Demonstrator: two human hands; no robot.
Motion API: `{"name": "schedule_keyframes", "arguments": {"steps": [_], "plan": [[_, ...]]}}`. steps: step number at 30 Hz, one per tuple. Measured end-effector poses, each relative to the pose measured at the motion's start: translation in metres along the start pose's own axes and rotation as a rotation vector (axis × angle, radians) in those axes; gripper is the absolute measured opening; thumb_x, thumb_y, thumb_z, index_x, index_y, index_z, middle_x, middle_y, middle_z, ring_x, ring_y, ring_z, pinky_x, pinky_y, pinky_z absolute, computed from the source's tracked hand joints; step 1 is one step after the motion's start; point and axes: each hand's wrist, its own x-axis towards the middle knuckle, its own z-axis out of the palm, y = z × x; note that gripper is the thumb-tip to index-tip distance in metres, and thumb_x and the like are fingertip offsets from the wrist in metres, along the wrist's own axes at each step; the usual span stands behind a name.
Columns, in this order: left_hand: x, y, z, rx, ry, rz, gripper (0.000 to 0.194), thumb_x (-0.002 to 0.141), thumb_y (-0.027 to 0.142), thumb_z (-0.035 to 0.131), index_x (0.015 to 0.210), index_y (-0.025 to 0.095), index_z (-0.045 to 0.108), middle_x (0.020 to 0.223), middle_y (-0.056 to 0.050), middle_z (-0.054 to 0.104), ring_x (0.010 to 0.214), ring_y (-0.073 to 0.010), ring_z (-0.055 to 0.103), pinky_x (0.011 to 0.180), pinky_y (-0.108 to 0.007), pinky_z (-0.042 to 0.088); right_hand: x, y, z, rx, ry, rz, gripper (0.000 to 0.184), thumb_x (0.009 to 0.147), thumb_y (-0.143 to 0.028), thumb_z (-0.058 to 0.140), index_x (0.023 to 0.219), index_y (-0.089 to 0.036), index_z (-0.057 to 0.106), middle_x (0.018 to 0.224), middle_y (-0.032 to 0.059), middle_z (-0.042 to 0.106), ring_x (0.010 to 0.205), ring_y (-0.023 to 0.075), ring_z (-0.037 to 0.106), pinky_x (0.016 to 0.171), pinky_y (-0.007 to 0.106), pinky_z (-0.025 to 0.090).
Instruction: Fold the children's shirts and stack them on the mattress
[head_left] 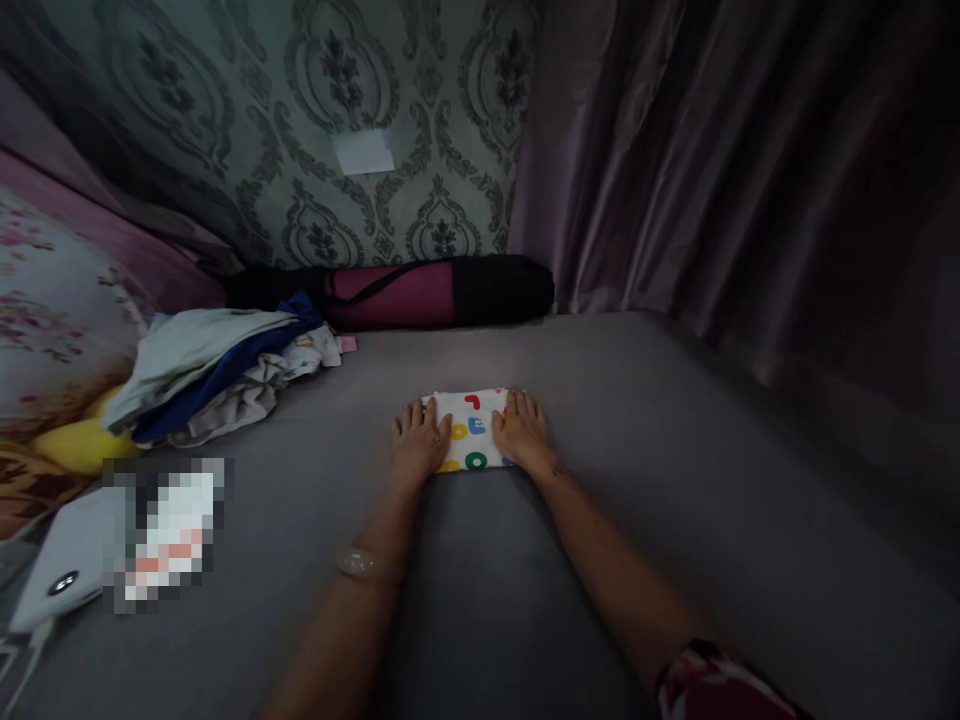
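Note:
A folded white cloth (474,445) printed with colourful letter shapes lies flat on the grey bed sheet (637,560). My left hand (420,438) rests palm down on its left end, fingers spread and pointing away from me. On the opposite end lies my right hand (524,428), also palm down with the fingers stretched out. Both hands partly cover the cloth's sides, while its middle shows between my thumbs. A clear bracelet circles my left wrist. What kind of item the cloth is, I cannot tell.
Left of the hands is a heap of clothes (217,365) beside a yellow cushion (82,447). A white device (79,555) with a cable lies nearer, next to a blurred-out item (172,535). Along the patterned wall stretches a black and maroon bag (397,293). Curtains (637,150) hang at right.

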Motion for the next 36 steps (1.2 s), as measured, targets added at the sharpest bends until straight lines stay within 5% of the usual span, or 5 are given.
{"name": "schedule_keyframes", "arguments": {"steps": [6,14,24,30,36], "plan": [[-0.002,0.007,-0.003,0.051,0.312,0.215,0.061,0.098,0.042,0.018,0.147,0.009,0.035,0.153,-0.014,0.033,0.146,-0.0278,0.019,0.119,-0.050,0.008,0.001,0.005,-0.014,-0.004,0.123,-0.125,0.060,0.098,-0.035,0.021,0.148,-0.003,0.031,0.155,0.0143,0.029,0.144,0.0251,0.019,0.117,0.044,0.004],[0.008,0.003,0.006,0.039,-0.005,0.110,0.068,0.097,0.048,0.020,0.149,0.006,0.028,0.155,-0.017,0.028,0.144,-0.0293,0.023,0.117,-0.050,0.016,0.004,0.012,-0.005,0.036,-0.092,-0.048,0.064,0.098,-0.039,0.021,0.149,0.000,0.027,0.156,0.0158,0.025,0.145,0.0276,0.018,0.117,0.045,0.012],[0.002,0.003,-0.004,-0.033,0.112,0.121,0.057,0.099,0.038,0.020,0.145,0.010,0.036,0.152,-0.014,0.035,0.143,-0.0253,0.027,0.118,-0.051,0.013,-0.003,-0.013,-0.019,0.032,0.112,-0.281,0.059,0.099,-0.038,0.021,0.148,-0.007,0.032,0.156,0.0123,0.028,0.145,0.0230,0.018,0.118,0.043,0.005],[0.001,-0.006,0.001,-0.089,0.068,0.135,0.050,0.097,0.032,0.030,0.143,0.014,0.041,0.150,-0.014,0.039,0.142,-0.0269,0.031,0.115,-0.055,0.019,-0.010,-0.024,-0.007,0.038,-0.150,-0.302,0.059,0.099,-0.040,0.020,0.149,-0.011,0.032,0.157,0.0105,0.026,0.145,0.0235,0.019,0.118,0.047,0.008],[0.009,-0.014,0.006,-0.361,0.123,0.113,0.047,0.095,0.027,0.034,0.140,0.016,0.042,0.147,-0.013,0.044,0.140,-0.0243,0.035,0.115,-0.053,0.023,0.000,-0.036,-0.015,-0.010,-0.176,-0.272,0.058,0.099,-0.040,0.024,0.147,-0.010,0.035,0.156,0.0136,0.027,0.145,0.0253,0.020,0.117,0.048,0.011]]}}
